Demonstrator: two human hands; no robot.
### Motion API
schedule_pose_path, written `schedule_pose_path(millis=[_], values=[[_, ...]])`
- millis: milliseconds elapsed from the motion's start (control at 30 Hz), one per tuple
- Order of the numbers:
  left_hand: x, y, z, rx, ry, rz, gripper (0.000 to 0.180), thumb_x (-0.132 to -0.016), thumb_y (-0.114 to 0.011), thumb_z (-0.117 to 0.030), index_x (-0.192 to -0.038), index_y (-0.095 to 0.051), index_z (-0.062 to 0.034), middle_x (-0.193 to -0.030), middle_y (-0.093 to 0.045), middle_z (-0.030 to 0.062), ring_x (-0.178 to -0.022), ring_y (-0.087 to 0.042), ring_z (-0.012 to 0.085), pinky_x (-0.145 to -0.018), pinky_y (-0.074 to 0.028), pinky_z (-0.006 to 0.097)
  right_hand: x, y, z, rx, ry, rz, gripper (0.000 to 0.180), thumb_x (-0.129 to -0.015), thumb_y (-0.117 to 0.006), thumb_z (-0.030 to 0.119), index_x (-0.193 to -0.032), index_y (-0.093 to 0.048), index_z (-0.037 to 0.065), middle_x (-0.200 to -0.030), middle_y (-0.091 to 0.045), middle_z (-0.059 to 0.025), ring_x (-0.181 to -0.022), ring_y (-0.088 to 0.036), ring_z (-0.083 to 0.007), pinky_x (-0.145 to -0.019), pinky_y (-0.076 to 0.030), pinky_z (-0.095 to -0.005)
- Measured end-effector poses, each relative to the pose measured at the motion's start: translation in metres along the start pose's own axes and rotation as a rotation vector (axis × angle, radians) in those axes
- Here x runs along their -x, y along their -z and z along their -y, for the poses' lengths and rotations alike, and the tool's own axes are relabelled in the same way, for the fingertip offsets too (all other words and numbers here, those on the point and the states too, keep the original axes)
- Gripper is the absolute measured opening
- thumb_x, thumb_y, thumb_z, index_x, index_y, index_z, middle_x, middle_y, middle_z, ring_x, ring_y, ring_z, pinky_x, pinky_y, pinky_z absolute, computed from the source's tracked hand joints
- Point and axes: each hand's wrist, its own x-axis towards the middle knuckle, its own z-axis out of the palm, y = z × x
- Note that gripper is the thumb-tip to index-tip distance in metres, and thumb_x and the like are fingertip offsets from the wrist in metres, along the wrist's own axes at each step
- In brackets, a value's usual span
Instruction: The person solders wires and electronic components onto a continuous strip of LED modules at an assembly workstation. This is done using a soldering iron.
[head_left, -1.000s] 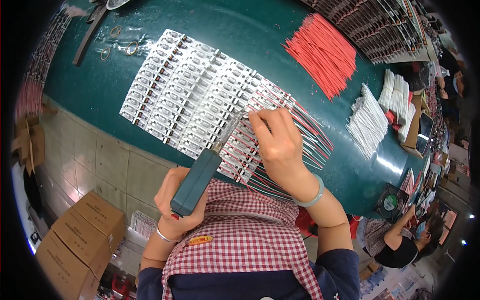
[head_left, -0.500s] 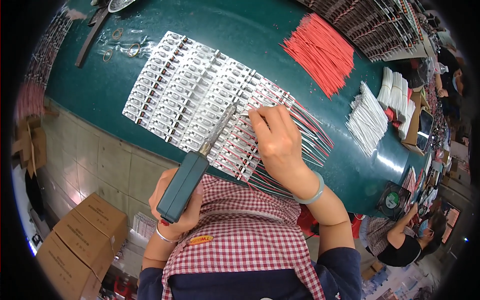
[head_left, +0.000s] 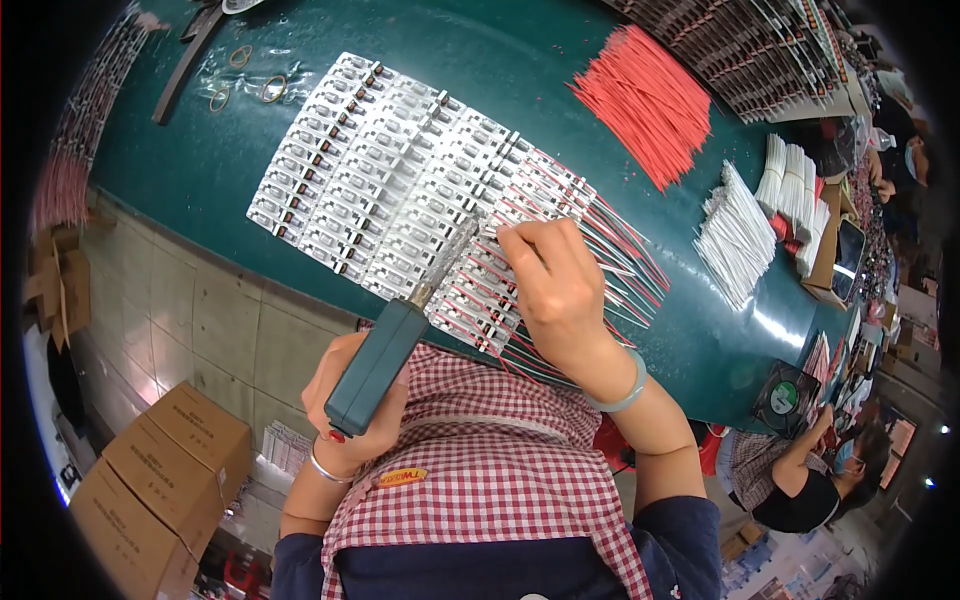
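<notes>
**Soldering iron at the near edge of a crowded green bench**

A dark green bench curves across the upper half of the frame, its near edge running from the left down to the lower right, with a tiled floor below it. Brown cardboard boxes are stacked at lower left, close to the person's left elbow.

A sheet of small white boards in tight rows fills the middle of the bench and reaches almost to its near edge. The left hand, lower centre-left and off the bench, is wrapped tight around the teal handle of a soldering iron, whose metal tip slants up to the right onto the boards. The right hand rests on the right end of the sheet, fingers curled and pinched on a thin wire just beside the tip. Red and white leads fan out from under this hand toward the right.

Bare green surface lies between the sheet and a pile of red wires at upper right. Bundles of white wires sit farther right, near the bench's edge. Rubber bands lie at upper left. Another person sits at lower right, beyond a small fan.
</notes>
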Motion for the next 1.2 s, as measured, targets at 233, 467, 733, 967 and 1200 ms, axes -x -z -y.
schedule_pose_path(millis=[233,467,733,967,1200], values=[[0.001,-0.003,-0.001,0.047,0.068,0.025,0.022,-0.073,-0.075,0.003,-0.095,-0.070,0.0052,-0.096,-0.069,0.0181,-0.081,-0.071,0.0317,-0.074,-0.057,0.035,0.000,-0.002,-0.001,0.014,0.014,0.009,0.040,-0.064,-0.065,-0.009,-0.103,-0.068,-0.004,-0.093,-0.063,-0.0122,-0.081,-0.060,-0.0277,-0.065,-0.052,-0.0371],[0.004,-0.006,0.003,0.101,0.100,0.030,0.024,-0.071,-0.075,0.004,-0.093,-0.067,0.0055,-0.093,-0.067,0.0175,-0.079,-0.070,0.0301,-0.072,-0.056,0.033,-0.004,-0.001,-0.001,0.011,0.028,0.017,0.037,-0.064,-0.064,-0.008,-0.101,-0.069,-0.004,-0.093,-0.064,-0.0121,-0.082,-0.060,-0.0278,-0.066,-0.052,-0.0369],[0.004,-0.004,0.000,0.064,0.089,0.045,0.023,-0.069,-0.074,0.005,-0.091,-0.065,0.0047,-0.088,-0.065,0.0156,-0.074,-0.068,0.0286,-0.068,-0.054,0.032,-0.003,-0.002,-0.006,0.043,0.076,0.069,0.030,-0.073,-0.064,0.004,-0.101,-0.066,-0.006,-0.095,-0.061,-0.0117,-0.087,-0.059,-0.0267,-0.069,-0.051,-0.0356],[0.010,-0.002,0.001,-0.006,-0.002,-0.041,0.020,-0.075,-0.075,0.003,-0.095,-0.071,0.0045,-0.094,-0.069,0.0178,-0.079,-0.071,0.0307,-0.068,-0.057,0.034,-0.003,-0.001,-0.006,0.056,0.083,0.070,0.029,-0.073,-0.064,0.004,-0.100,-0.066,-0.006,-0.094,-0.060,-0.0117,-0.087,-0.059,-0.0267,-0.069,-0.052,-0.0356],[0.015,-0.002,0.003,0.004,0.010,-0.035,0.022,-0.076,-0.075,0.003,-0.098,-0.072,0.0048,-0.098,-0.070,0.0185,-0.083,-0.072,0.0324,-0.072,-0.058,0.035,0.000,-0.003,-0.004,0.047,0.070,0.032,0.030,-0.073,-0.065,0.003,-0.101,-0.067,-0.006,-0.095,-0.061,-0.0116,-0.086,-0.059,-0.0265,-0.069,-0.052,-0.0357]])
